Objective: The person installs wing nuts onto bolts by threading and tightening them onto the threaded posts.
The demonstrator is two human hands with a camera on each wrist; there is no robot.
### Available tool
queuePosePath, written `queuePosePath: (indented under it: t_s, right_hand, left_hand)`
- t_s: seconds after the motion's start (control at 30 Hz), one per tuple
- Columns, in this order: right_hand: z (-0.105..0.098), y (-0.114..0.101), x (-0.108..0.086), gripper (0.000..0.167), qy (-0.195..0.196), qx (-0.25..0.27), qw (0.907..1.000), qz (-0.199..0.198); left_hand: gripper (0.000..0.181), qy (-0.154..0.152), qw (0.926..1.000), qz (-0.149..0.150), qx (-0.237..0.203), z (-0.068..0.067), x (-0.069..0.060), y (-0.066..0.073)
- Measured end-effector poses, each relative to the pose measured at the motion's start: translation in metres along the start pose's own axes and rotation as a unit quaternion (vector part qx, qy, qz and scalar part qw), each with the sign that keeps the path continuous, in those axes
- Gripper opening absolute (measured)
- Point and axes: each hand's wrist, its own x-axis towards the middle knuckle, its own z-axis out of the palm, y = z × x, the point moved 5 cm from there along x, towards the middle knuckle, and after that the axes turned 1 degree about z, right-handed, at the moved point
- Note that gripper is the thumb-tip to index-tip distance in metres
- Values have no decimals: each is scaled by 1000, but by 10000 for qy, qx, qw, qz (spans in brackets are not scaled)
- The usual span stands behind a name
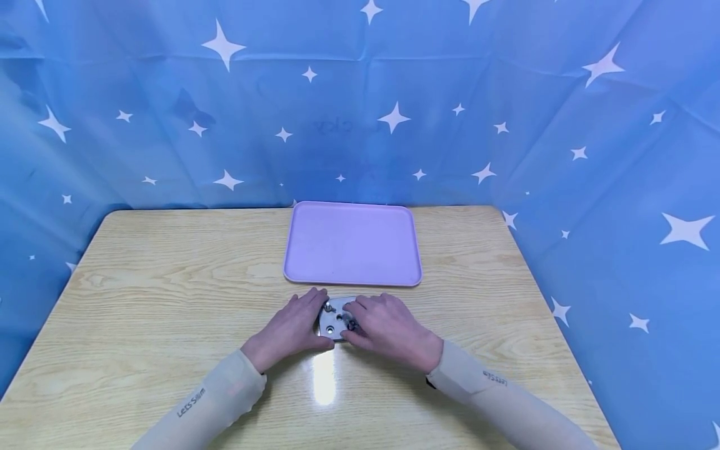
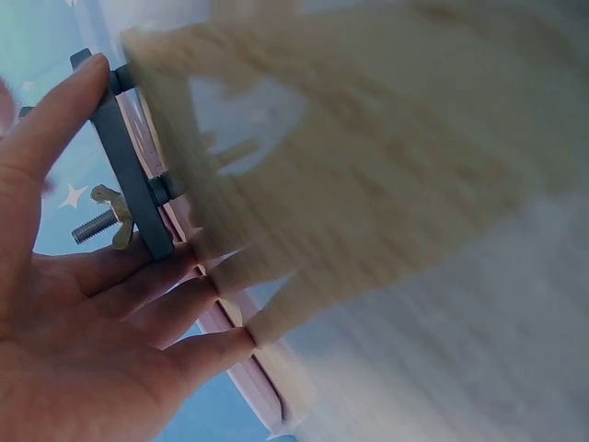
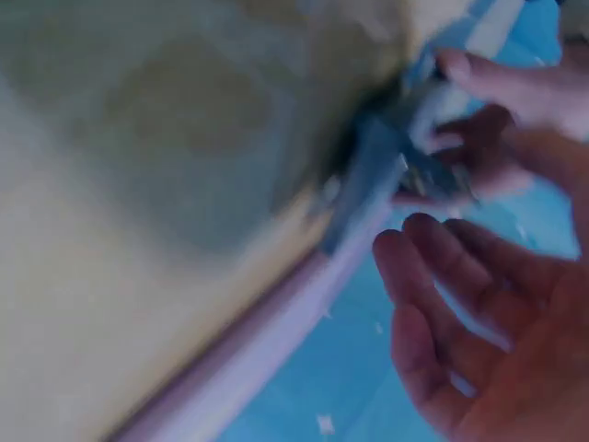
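Sleeves [image 1: 197, 400], two, pale, one per forearm, each bearing dark lettering; nearest the head camera. Sheet [image 1: 349, 144], blue with white four-pointed stars, hung behind and beside the table. Table [image 1: 185, 281], one, light wood grain. Tray [image 1: 351, 244], one, lilac, rectangular, at the far edge of the table. Hands, two, bare: left hand [image 1: 292, 325] spread wide enough to span one metal plate [image 1: 335, 322], its thumb and fingers gripping opposite edges; right hand [image 1: 388, 325] bent over the plate's right part, thumb and forefinger parted at either side of a dark fitting [image 1: 351, 324], whether pinching it cannot be told, the right wrist view being blurred, though that view alone shows other fingers loosely curved. Plate, grey, flat, between the hands, just this side of the tray and apart from it. Wing nut [image 2: 118, 210], one plain to see, brass-toned, on a threaded screw [image 2: 92, 228] jutting from the upper face; thread and colour clear from the left wrist only. Stubs [image 2: 164, 189], two, dark, on the underside, hidden from the head view. Holes [image 1: 330, 329], two countable from the head view, in the upper face.
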Motion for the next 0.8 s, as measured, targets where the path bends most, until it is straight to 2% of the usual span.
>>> queuePosePath:
  t_s: [0.17,0.27,0.33,0.57,0.8]
  right_hand:
    - [-14,5,-3,50,-627,140,9949,-773]
    - [-16,5,-5,51,-861,29,9893,-1176]
    - [-15,5,-6,47,-923,-121,9873,-1288]
    - [-9,2,-5,37,-799,-683,9844,-1408]
    - [-6,0,-4,24,-341,-927,9837,-1503]
  left_hand:
    - [94,-30,10000,29,-2,-1,0,1]
    - [94,-34,10000,40,12,-1,0,1]
    - [94,-25,10000,41,14,-1,0,1]
    - [94,-48,10000,-34,-16,1,2,0]
    - [93,-23,10000,-12,-32,1,1,0]
